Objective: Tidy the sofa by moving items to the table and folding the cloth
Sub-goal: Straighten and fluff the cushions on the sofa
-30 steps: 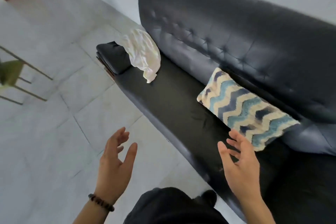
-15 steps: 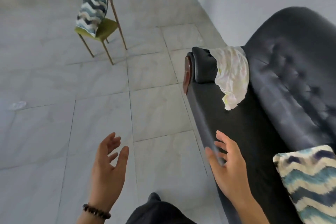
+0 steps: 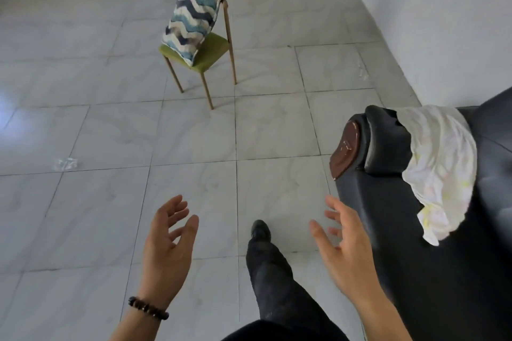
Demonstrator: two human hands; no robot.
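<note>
While cloth (image 3: pixel 443 169) drapes the sofa (image 3: pixel 388 210), fingers (image 3: pixel 338 206) spread nearby.

A crumpled white cloth (image 3: pixel 440 163) hangs over the armrest of the black sofa (image 3: pixel 388 216) — its tail drooping down.

White cloth (image 3: pixel 440 163) over black sofa armrest (image 3: pixel 385 144); zigzag cushion (image 3: pixel 194 8) on green chair (image 3: pixel 210 55).

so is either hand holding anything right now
Nothing is held: left hand and right hand are open in the air, clear of the cloth.
</note>
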